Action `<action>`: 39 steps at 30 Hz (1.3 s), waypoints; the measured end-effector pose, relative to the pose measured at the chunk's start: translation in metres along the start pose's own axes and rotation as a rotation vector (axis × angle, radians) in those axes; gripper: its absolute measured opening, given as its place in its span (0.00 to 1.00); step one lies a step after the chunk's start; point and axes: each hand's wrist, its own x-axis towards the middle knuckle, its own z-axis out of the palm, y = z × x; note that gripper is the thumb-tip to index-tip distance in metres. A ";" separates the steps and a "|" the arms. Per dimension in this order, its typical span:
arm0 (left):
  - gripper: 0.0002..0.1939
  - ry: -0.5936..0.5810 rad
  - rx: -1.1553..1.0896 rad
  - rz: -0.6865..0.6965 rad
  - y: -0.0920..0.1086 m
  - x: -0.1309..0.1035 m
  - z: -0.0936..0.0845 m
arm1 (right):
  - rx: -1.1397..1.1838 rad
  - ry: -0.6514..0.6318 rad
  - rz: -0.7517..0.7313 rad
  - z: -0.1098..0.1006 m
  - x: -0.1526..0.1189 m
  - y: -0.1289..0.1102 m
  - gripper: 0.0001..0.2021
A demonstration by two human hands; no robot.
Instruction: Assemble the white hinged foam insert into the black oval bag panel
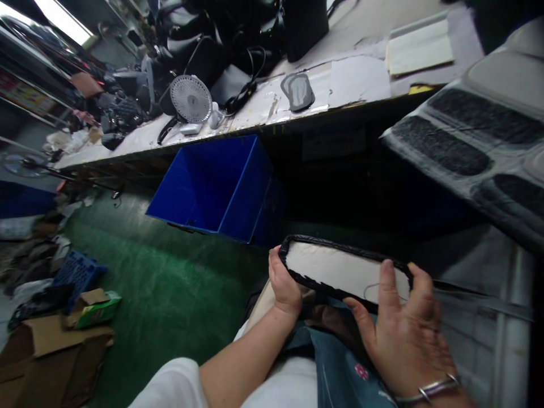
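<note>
Between both hands I hold a long, rounded black-edged panel [331, 265]. Its pale, flat face is up, and black material wraps over its rim with a ragged inner border. My left hand [285, 286] is closed round the left end, its fingertips at the corner and partly hidden underneath. My right hand [403, 328] grips the right end: the index finger presses on the pale face, the thumb lies at the near edge, and other fingers curl over the far edge. A thin curved line shows on the face beside the index finger.
An open blue bin [238, 198] stands on the green floor below a long bench [255, 113]. On the bench are a small white fan [191, 99], grey oval pieces [300, 92] and black bags [242, 34]. A board with dark rounded panels [450, 146] juts in from the right. Cardboard [55, 357] lies left.
</note>
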 end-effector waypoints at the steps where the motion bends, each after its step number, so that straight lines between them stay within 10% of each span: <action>1: 0.26 0.000 0.015 0.019 0.001 0.001 0.000 | 0.014 -0.001 0.003 0.000 0.000 0.000 0.42; 12: 0.17 -0.196 0.139 0.174 0.004 0.022 -0.009 | 0.116 0.044 -0.002 0.002 0.002 0.004 0.41; 23: 0.28 -0.810 -0.367 -0.301 0.020 0.006 -0.065 | 0.061 0.100 -0.078 0.009 -0.002 0.013 0.40; 39: 0.23 -0.537 -0.244 -0.038 0.011 0.007 -0.043 | -0.035 0.092 -0.060 0.013 -0.001 0.009 0.39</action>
